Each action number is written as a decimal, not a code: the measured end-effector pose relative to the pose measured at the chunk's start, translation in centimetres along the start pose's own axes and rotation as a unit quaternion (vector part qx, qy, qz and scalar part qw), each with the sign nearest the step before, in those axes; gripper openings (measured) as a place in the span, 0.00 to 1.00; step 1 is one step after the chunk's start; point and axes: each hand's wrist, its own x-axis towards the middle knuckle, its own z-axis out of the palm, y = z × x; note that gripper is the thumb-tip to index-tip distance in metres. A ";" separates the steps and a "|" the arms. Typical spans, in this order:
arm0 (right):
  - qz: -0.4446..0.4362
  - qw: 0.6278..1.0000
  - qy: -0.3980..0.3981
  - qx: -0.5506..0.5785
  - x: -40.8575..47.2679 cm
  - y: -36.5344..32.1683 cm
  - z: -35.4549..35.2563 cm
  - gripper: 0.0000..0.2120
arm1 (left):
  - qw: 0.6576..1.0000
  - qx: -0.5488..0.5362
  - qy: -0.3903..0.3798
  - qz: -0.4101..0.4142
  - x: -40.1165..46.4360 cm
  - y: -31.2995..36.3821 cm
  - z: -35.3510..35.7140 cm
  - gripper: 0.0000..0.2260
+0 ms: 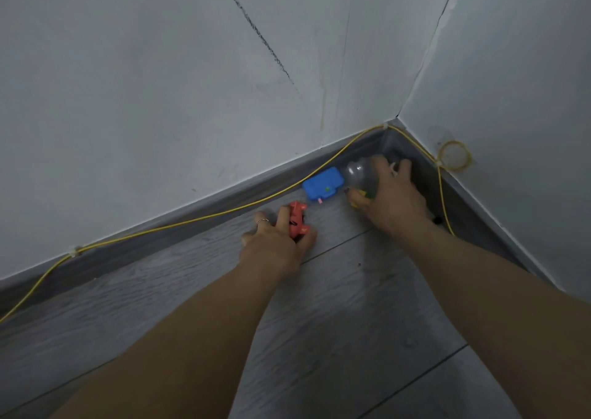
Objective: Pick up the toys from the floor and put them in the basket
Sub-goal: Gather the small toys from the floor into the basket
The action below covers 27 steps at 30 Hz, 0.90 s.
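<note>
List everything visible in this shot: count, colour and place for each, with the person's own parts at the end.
red toy: one, red-orange, on the floor, held by the left hand.
blue toy: one, blue with small green and pink bits, on the floor against the skirting board.
clear toy: one, transparent with yellow and green parts, near the corner, gripped by the right hand.
yellow cable: one, yellow, along the skirting board on both walls, with a coil on the right wall.
skirting board: grey, at the foot of both walls.
floor: grey wood-look planks.
walls: two, pale grey, meeting in a corner.
basket: not in view.
left hand: one, ring on a finger.
right hand: one.
</note>
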 end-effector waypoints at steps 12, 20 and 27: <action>-0.121 0.986 -0.110 -0.028 -0.7 -2.2 0.4 0.40 | 0.996 0.012 0.058 0.068 -0.3 -1.3 0.4 0.24; -0.157 0.975 -0.148 -0.052 -5.8 -4.3 1.6 0.42 | 0.996 0.001 0.049 0.080 -2.7 -3.4 1.1 0.20; -0.157 0.975 -0.159 0.000 -11.6 -6.0 2.9 0.34 | 0.993 -0.070 -0.041 0.083 -7.6 -8.6 1.7 0.16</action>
